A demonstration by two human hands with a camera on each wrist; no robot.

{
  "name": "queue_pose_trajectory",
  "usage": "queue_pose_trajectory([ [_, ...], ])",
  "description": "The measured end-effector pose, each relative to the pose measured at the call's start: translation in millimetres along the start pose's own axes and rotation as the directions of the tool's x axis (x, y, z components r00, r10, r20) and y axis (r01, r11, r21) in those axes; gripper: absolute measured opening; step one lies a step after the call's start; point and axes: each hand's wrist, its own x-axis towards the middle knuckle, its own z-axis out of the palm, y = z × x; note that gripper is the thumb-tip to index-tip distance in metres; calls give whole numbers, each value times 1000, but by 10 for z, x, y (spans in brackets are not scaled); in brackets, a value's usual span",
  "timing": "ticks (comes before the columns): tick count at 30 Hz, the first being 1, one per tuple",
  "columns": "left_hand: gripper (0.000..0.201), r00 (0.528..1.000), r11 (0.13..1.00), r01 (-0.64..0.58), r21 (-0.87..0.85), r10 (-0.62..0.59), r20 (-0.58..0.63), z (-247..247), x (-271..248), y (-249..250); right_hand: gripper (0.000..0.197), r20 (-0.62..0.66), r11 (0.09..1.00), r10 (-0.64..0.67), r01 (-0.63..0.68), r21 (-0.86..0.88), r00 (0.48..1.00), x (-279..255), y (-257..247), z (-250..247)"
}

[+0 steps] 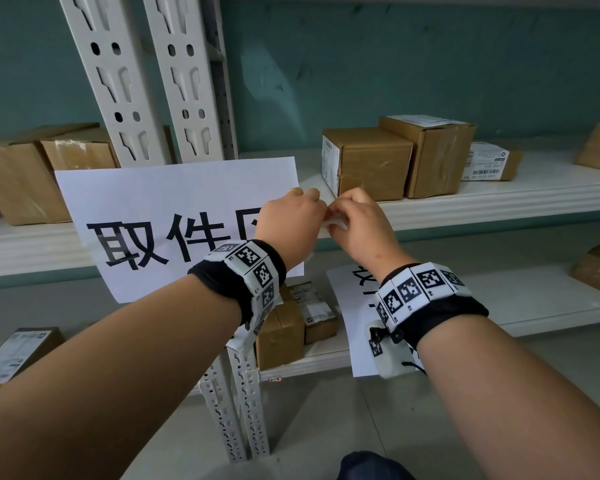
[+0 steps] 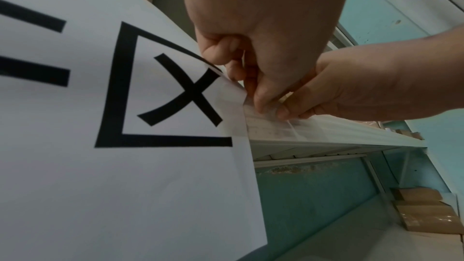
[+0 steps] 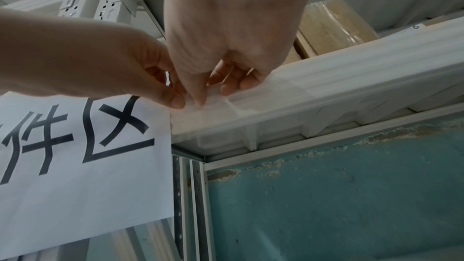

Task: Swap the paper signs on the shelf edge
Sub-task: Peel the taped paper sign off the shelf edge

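Note:
A white paper sign [image 1: 174,216] with large black characters hangs on the upper shelf edge [image 1: 499,209]. My left hand [image 1: 293,216] pinches the sign's upper right corner, fingers curled. My right hand [image 1: 355,223] meets it from the right and pinches a strip of clear tape [image 1: 336,221] that joins the sign [image 3: 88,166] to the shelf edge [image 3: 351,86]. The tape [image 3: 216,104] lies under both thumbs. A second sign [image 1: 354,306] hangs on the lower shelf edge, partly hidden behind my right wrist.
Cardboard parcels [image 1: 395,157] stand on the upper shelf just behind my hands; more boxes [image 1: 32,174] are at the left. Two perforated white uprights [image 1: 153,81] rise behind the sign. Small boxes [image 1: 291,323] sit on the lower shelf. Behind is a teal wall.

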Motion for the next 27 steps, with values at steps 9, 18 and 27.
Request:
queue_pose_trajectory([
  [9,18,1000,1000,-10,-10,10,14,-17,-31,0,8,26,998,30,-31,50,999,29,32,-17],
  [18,18,1000,1000,-23,2,23,17,-31,-59,-3,9,60,994,51,-57,93,997,39,30,-39],
  [27,18,1000,1000,-19,20,19,25,-35,-89,-11,8,102,991,44,-56,122,994,21,30,-66],
])
